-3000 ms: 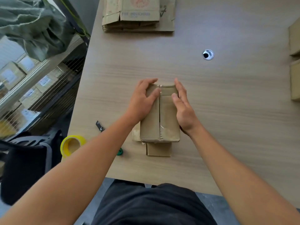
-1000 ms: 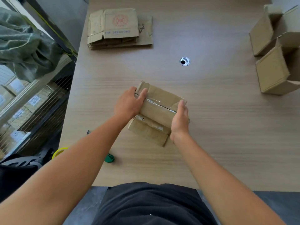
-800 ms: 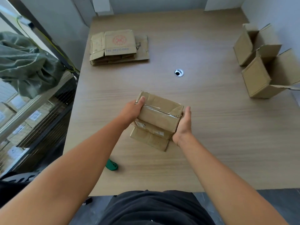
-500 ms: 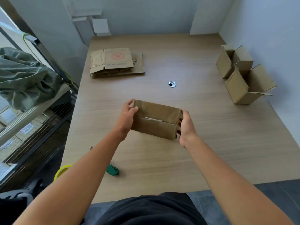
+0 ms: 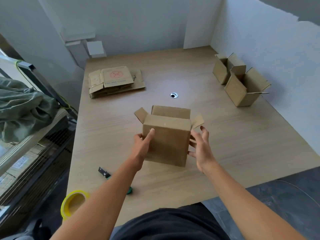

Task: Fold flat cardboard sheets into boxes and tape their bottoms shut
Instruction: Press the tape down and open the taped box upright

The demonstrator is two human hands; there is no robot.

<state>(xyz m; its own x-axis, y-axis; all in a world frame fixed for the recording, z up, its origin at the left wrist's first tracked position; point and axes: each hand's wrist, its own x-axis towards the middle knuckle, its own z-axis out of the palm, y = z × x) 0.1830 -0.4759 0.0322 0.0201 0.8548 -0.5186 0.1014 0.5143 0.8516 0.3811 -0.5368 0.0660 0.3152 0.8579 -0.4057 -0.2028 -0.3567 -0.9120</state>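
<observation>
A small brown cardboard box (image 5: 168,141) is upright in front of me, its top flaps open and spread. My left hand (image 5: 142,144) holds its left side, thumb on the near face and fingers round the corner. My right hand (image 5: 199,148) is at the right side with fingers spread; whether they touch the box is unclear. A stack of flat cardboard sheets (image 5: 115,81) lies at the far left of the table. A yellow tape roll (image 5: 73,204) sits at the near left corner.
Two finished open boxes (image 5: 240,85) stand at the far right by the wall. A green-handled cutter (image 5: 105,174) lies near my left forearm. A round cable hole (image 5: 174,95) is in the wooden table (image 5: 242,135). Shelving with a green cloth is to the left.
The box went from bottom-up on the table, hands pressing its taped seam, to lifted and turned upright with open flaps on top. My right hand's fingers have spread off the side.
</observation>
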